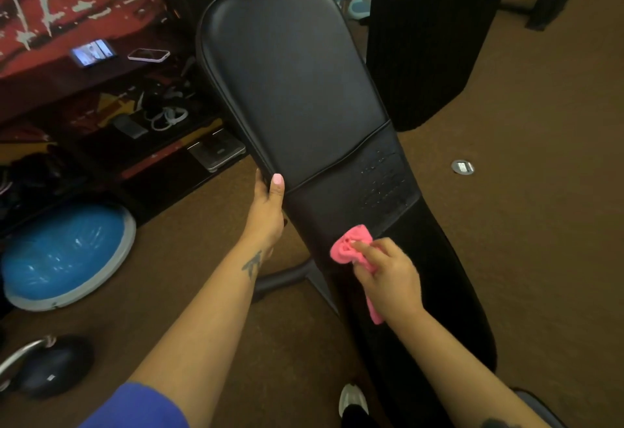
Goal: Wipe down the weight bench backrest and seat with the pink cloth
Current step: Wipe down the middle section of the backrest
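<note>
The black padded backrest [290,83] of the weight bench runs from the top centre down toward me. Below a stitched seam lies its lower section, and the darker seat [439,292] continues toward the bottom right. My left hand [266,211] grips the backrest's left edge at the seam, thumb on top. My right hand [388,275] holds the bunched pink cloth [351,248] pressed onto the pad just below the seam, near where the backrest meets the seat. A tail of cloth hangs under my palm.
A blue balance dome [64,255] lies on the brown carpet at left. A dark kettlebell [50,366] sits at lower left. Two phones [148,55] rest on a red-covered surface, with clutter and a scale [219,152] beneath. A black punching bag [435,39] stands behind the bench at right.
</note>
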`<state>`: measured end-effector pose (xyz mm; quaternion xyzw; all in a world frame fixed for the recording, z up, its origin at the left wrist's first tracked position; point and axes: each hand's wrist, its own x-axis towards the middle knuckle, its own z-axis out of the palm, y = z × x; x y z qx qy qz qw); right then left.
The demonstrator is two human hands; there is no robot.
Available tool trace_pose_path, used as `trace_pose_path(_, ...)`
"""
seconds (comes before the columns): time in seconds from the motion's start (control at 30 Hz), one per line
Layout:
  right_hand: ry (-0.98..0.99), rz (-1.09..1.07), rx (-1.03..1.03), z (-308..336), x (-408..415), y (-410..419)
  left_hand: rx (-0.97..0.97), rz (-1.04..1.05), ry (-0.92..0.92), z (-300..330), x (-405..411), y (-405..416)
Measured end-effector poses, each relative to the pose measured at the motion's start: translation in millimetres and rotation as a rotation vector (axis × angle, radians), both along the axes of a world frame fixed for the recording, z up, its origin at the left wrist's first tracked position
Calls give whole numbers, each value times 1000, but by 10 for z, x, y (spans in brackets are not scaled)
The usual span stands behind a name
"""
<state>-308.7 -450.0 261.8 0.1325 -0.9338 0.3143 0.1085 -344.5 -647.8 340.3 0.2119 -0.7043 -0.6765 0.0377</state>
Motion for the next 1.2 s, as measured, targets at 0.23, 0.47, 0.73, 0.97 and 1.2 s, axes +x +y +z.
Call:
trace_pose_path(0.23, 47, 32, -141, 168, -131, -247, -7, 31, 29, -10, 11, 27)
trace_pose_path(0.47, -50, -132, -112, -29, -230, 145, -35, 3, 6, -30, 13, 1)
trace_pose_path(0.73, 31, -27, -214, 69, -213, -59, -48, 47, 68, -64, -32, 90)
trace_pose_path(0.97, -158, -354, -270, 41, -524, 166, -122, 19, 99, -144, -65, 54)
trace_pose_path(1.2, -70, -124, -288, 51, -329, 50, -188, 125, 143, -169, -102, 146)
